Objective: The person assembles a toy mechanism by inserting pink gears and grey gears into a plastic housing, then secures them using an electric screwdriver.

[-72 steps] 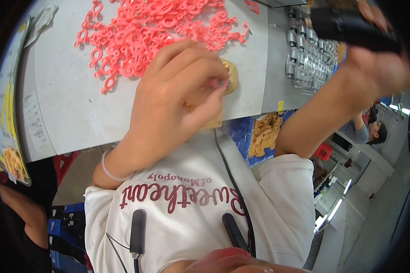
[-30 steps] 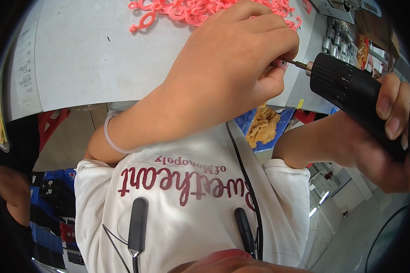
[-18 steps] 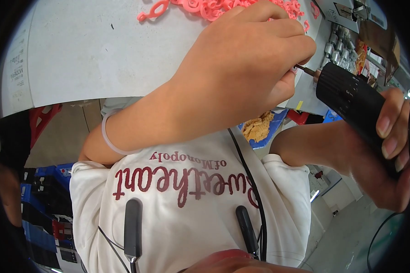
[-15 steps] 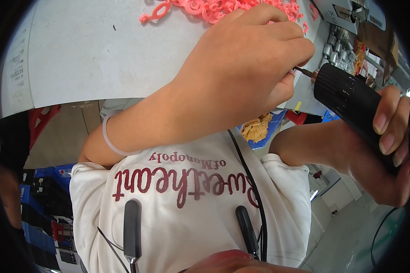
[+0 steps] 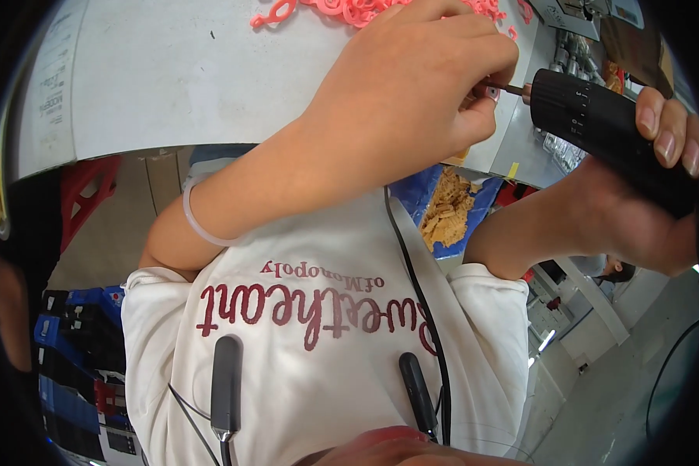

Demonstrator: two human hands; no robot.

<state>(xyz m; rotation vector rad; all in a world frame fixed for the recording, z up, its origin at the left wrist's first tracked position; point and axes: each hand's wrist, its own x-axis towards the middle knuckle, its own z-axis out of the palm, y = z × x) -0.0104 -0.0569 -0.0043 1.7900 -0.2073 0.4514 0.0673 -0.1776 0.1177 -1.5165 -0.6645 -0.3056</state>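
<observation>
My right hand (image 5: 668, 140) is wrapped around a black electric screwdriver (image 5: 590, 124). Its thin bit points left, into the fingers of my left hand (image 5: 419, 85). That hand is closed, thumb and fingers pinched together around the bit's tip. A small pale spot shows between thumb and finger, but the back of the hand hides most of whatever is gripped there. Just beyond my left hand, a heap of pink plastic parts (image 5: 357, 11) lies on the grey-white table (image 5: 179, 85). One pink looped part (image 5: 276, 14) sits at the heap's left end.
Below the table edge, a blue bag or tray (image 5: 480, 221) holds tan crumbly pieces (image 5: 446, 213). Metal parts (image 5: 573, 58) stand at the far right beside a boxy device (image 5: 571, 17). A red stool (image 5: 89, 190) and stacked blue-black bins (image 5: 78, 334) are at left.
Both hands and the screwdriver have shifted slightly left and up in the picture. The screwdriver now lies a little flatter, its bit still at my left fingers. The view has moved slightly too.
</observation>
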